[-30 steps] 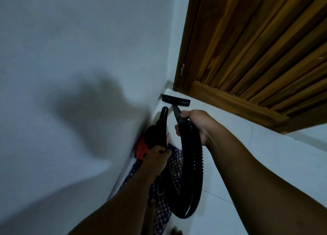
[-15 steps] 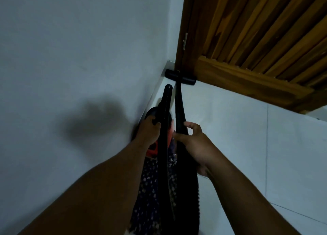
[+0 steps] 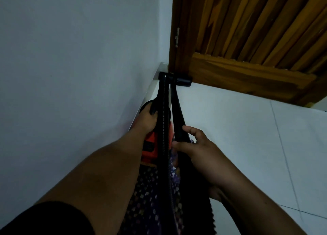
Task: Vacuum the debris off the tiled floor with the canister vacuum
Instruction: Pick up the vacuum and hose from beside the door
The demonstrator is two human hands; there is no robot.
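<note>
Black floor nozzle sits on the tiled floor against the wooden door, reaching corner debris. Right hand pinches the wand to steer; left hand grips the orange canister vacuum, carrying it off the floor. Since 0.5 s ago, little differs.

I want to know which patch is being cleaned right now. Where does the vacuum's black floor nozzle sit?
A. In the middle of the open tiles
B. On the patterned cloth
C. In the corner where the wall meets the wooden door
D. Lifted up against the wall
C: the floor nozzle lies on the tiled floor right at the foot of the wooden door, beside the wall, at the far end of the wand that the right hand grips.
</note>
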